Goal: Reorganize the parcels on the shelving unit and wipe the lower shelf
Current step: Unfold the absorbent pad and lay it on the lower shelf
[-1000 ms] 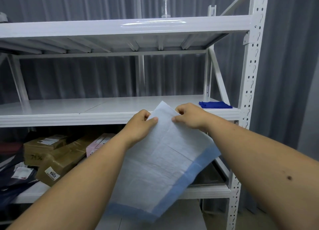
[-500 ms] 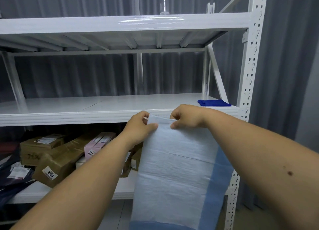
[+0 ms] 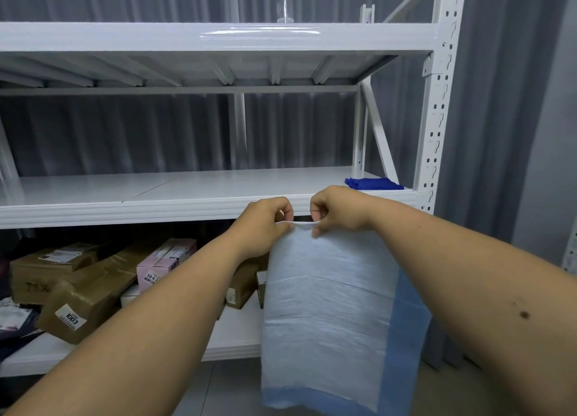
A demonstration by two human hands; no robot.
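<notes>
A white sheet with a blue border (image 3: 327,315) hangs straight down in front of the white shelving unit (image 3: 437,109). My left hand (image 3: 265,225) and my right hand (image 3: 337,209) pinch its top edge close together, just below the front lip of the middle shelf (image 3: 125,209). On the lower shelf (image 3: 237,337) lie several parcels: brown cartons (image 3: 84,294) with white labels, a pink box (image 3: 162,262) and dark bags (image 3: 15,322) at the far left. The sheet hides the right part of that shelf.
A folded blue cloth (image 3: 373,183) lies at the right end of the middle shelf. A clear spray bottle (image 3: 284,3) stands on the top shelf. Grey curtain hangs behind and to the right. The right upright post stands close to my right forearm.
The sheet has turned from a slanted spread to hanging straight down. Both hands have drawn closer together on its top edge and the view has shifted slightly.
</notes>
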